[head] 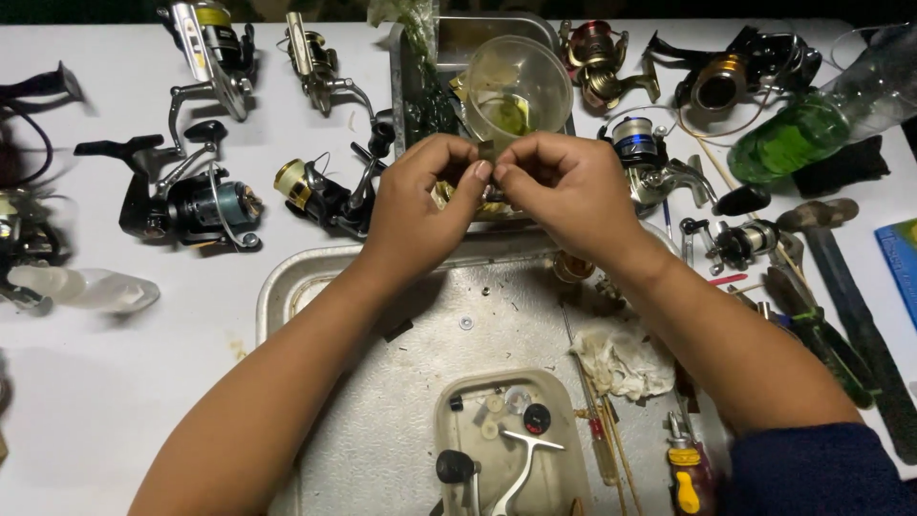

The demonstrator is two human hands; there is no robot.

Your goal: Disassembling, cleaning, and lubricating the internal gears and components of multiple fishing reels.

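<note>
Above dented metal tray (pixel 315 277), left hand (pixel 420 196) and right hand (pixel 573 191) pinch small part (pixel 487 151); stripped fishing-reel pieces in beige tub (pixel 454 411) remain unassembled

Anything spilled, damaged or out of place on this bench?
Nothing looks spilled or broken. The green bottle lies on its side at the far right, and loose reel parts sit in the small tray. Both hands pinch one small part.
</note>
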